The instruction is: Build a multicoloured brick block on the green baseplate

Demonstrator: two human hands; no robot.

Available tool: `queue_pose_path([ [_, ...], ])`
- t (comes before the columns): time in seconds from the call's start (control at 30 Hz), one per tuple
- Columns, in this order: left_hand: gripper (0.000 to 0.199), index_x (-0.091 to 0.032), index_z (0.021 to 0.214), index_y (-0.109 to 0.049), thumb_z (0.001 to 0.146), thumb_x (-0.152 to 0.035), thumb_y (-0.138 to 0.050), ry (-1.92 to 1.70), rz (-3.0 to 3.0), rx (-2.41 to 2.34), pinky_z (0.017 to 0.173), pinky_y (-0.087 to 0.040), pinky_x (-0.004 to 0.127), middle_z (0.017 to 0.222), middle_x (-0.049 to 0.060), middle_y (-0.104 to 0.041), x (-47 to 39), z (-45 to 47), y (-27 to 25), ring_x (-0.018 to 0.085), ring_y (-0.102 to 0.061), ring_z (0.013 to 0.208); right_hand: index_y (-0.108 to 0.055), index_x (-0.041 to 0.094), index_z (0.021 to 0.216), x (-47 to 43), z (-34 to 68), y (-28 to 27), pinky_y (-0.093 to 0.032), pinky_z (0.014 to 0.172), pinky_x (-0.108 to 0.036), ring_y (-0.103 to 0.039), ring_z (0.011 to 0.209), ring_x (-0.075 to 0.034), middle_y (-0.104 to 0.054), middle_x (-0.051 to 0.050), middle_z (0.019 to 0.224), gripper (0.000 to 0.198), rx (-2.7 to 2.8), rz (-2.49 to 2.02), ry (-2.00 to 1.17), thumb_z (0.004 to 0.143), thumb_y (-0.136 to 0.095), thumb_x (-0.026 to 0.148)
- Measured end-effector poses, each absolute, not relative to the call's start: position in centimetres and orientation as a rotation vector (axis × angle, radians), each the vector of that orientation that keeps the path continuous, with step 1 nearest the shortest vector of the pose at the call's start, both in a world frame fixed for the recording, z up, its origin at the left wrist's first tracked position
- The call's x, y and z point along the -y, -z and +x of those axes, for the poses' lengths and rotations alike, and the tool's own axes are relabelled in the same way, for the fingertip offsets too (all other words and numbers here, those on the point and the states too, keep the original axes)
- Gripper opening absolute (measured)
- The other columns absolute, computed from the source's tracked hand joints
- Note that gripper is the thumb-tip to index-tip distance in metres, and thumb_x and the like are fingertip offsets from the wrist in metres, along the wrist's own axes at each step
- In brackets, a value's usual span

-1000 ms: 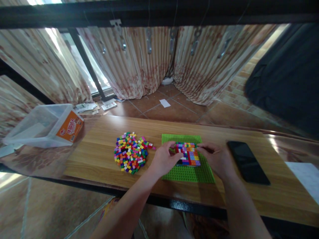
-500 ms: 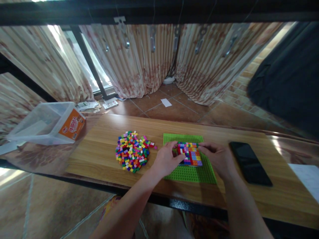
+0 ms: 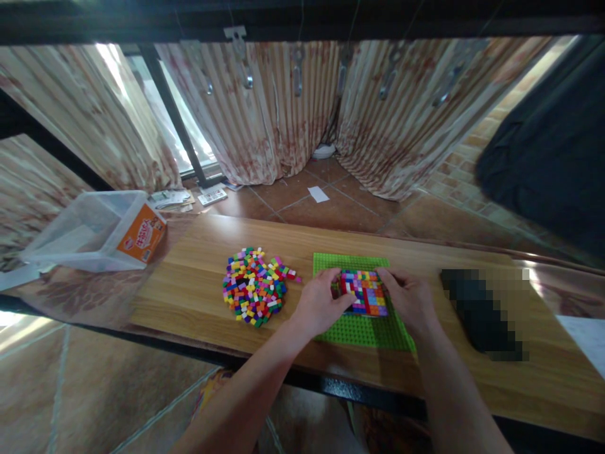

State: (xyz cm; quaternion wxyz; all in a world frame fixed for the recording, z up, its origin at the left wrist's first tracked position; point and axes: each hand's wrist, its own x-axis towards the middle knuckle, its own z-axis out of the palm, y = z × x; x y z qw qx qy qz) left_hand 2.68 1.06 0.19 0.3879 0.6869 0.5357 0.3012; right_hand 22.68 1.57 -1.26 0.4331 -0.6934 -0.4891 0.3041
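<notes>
A small panel of colourful building bricks (image 3: 373, 296) lies over a green studded baseplate (image 3: 363, 334), its front edge showing a pale rim. My left hand (image 3: 321, 302) is curled around the panel's left side, thumb on its front part and fingers at the back left corner. At the back right corner, my right hand (image 3: 409, 296) has its fingers closed against the panel's edge. Whether a separate small brick sits between those fingertips is hidden. Left of the baseplate, loose building bricks (image 3: 255, 290) are heaped on the wooden board.
To the right on the wooden board (image 3: 189, 302) lies a dark, pixelated object (image 3: 477, 315). A clear plastic bin (image 3: 89, 233) with an orange label stands at the far left. White paper (image 3: 583, 340) lies near the right edge. Curtains (image 3: 265, 113) hang behind.
My right fingertips have closed in on the panel's back right corner, covering the green brick seen there. My left hand keeps its hold. The whole view has shifted slightly.
</notes>
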Motion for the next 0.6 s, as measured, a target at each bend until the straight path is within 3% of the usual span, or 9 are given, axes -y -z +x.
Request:
queue_pose_path([
  [0.4, 0.053, -0.012, 0.129, -0.062, 0.080, -0.033, -0.070, -0.755, 1.749, -1.361, 0.096, -0.053, 0.043, 0.119, 0.015, -0.068, -1.1, 2.8, 0.1, 0.028, -0.066, 0.103, -0.080, 0.017, 0.088, -1.3, 22.3, 2.1, -0.054, 0.075, -0.034, -0.072, 0.081, -0.025, -0.079, -0.007, 0.088, 0.042, 1.216, -1.733, -0.666, 0.078, -0.064, 0.054],
  [0.6, 0.045, -0.013, 0.121, -0.067, 0.081, -0.032, -0.069, -0.706, 1.820, -1.309, 0.090, -0.056, 0.038, 0.113, 0.013, -0.067, -1.4, 2.7, -0.2, 0.024, -0.065, 0.096, -0.080, 0.017, 0.090, -0.4, 22.0, 2.0, -0.051, 0.068, -0.033, -0.070, 0.076, -0.025, -0.078, -0.009, 0.086, 0.044, 1.230, -1.905, -0.553, 0.080, -0.057, 0.054],
])
